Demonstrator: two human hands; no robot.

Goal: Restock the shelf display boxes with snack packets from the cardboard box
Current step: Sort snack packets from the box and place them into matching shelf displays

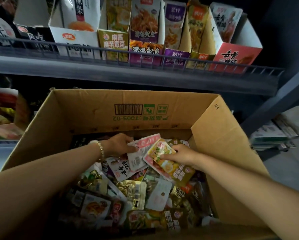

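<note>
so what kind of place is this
Likely a shop's snack aisle: a railed shelf holds open display boxes, and a cardboard box below is full of loose packets.

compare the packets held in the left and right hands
The white packet in the left hand has a pink top band; the yellow packet in the right hand has a pink border. The yellow packet lies over the white packet's edge. Both are flat pouches inside the cardboard box.

Bare left forearm (50,170), bare right forearm (240,179), beaded bracelet (101,150) on left wrist, perhaps gold and pearl
</note>
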